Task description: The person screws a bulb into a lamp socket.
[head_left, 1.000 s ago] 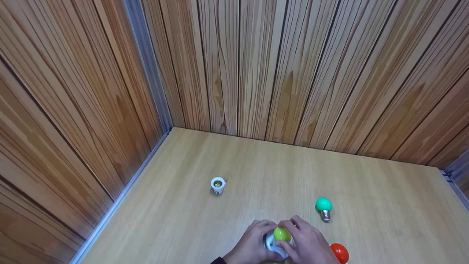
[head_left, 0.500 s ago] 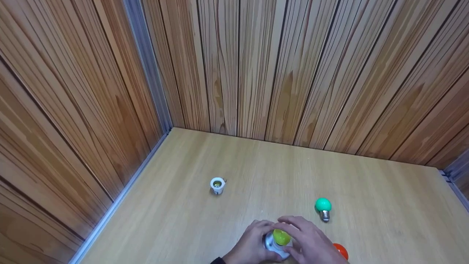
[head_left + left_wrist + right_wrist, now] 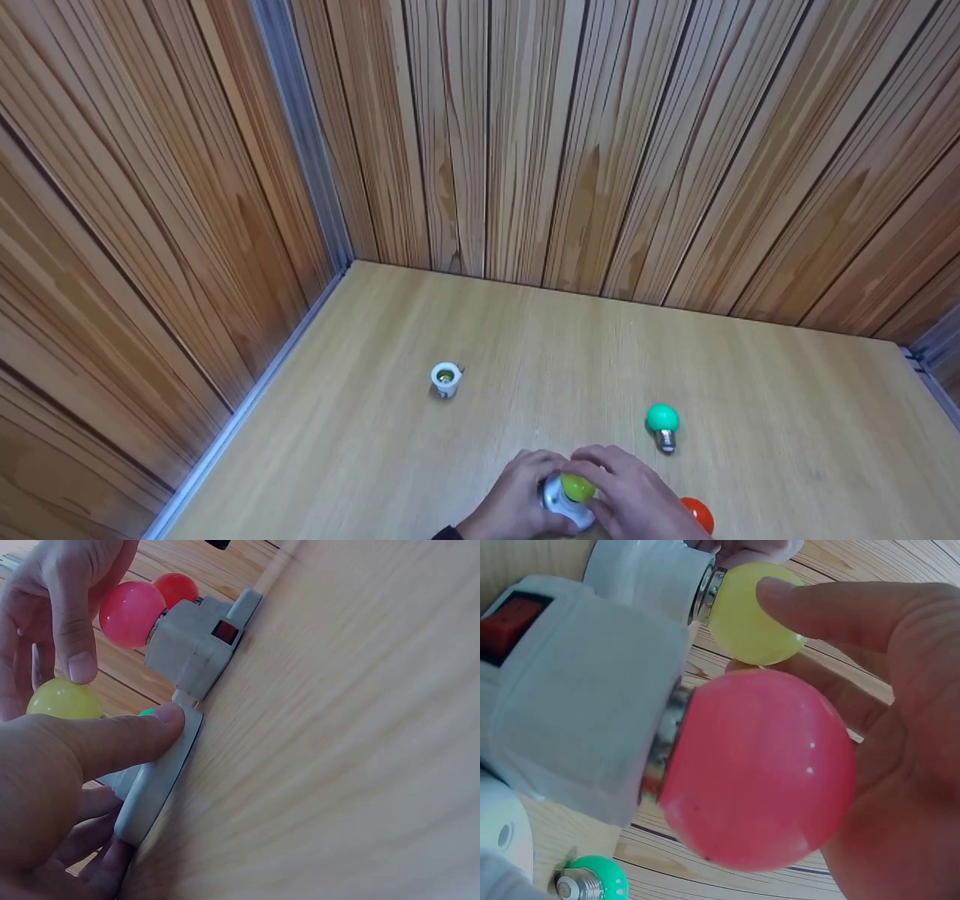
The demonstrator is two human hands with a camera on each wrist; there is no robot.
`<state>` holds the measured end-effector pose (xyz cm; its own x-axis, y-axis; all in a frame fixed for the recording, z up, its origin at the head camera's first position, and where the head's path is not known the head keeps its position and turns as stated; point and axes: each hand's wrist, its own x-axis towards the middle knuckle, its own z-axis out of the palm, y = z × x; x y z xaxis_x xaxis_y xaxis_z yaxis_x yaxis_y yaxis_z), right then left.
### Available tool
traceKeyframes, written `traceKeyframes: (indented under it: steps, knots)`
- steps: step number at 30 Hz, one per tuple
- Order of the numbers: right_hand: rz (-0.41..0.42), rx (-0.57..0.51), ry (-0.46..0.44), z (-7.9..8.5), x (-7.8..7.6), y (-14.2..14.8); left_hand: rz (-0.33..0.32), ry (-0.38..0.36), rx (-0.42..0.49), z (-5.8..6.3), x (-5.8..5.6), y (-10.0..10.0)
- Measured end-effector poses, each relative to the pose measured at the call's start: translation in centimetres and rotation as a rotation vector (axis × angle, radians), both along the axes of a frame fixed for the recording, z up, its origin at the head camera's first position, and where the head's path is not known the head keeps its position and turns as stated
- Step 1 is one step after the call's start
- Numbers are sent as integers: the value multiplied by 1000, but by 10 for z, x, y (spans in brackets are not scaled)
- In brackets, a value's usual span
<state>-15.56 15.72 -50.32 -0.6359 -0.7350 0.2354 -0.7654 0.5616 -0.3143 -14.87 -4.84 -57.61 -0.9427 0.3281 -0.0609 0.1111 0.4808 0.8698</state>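
My left hand (image 3: 514, 496) grips a white lamp holder (image 3: 161, 780) by its flat base, the thumb lying along the base's edge. A yellow bulb (image 3: 576, 487) sits in this holder, and a strip of its metal screw cap shows in the right wrist view. My right hand (image 3: 630, 495) holds the bulb's globe between thumb and fingers, the thumb (image 3: 776, 596) on the near side. Close beside it, a pink-red bulb (image 3: 757, 769) is fitted in a second white holder (image 3: 585, 697) with a red switch; in the head view only its globe shows past the right wrist.
Farther back on the wooden table (image 3: 360, 450), a small white socket (image 3: 446, 379) stands upright at left. A green bulb (image 3: 663, 427) lies at right. Behind the pink-red bulb is another red bulb (image 3: 177, 589). Wood-plank walls (image 3: 525, 150) enclose the table.
My right hand's fingers have shifted around the yellow bulb, opening slightly and closing again, with the wrist covering more of the red bulb. My left hand stays in place on the holder.
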Motion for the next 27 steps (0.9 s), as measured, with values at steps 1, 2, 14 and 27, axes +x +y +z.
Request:
traceKeyframes:
  steps: [1, 2, 14, 27]
  knots:
    - [-5, -5, 11, -1, 0, -1, -1, 18, -5, 0, 1, 0]
    - [-8, -16, 41, -2, 0, -2, -2, 36, -7, 0, 2, 0]
    - [-186, 69, -41, 0, 4, -13, 4, 42, -8, -1, 2, 0]
    - [-233, 98, -3, 0, 6, -15, 1, 69, -6, -2, 3, 0]
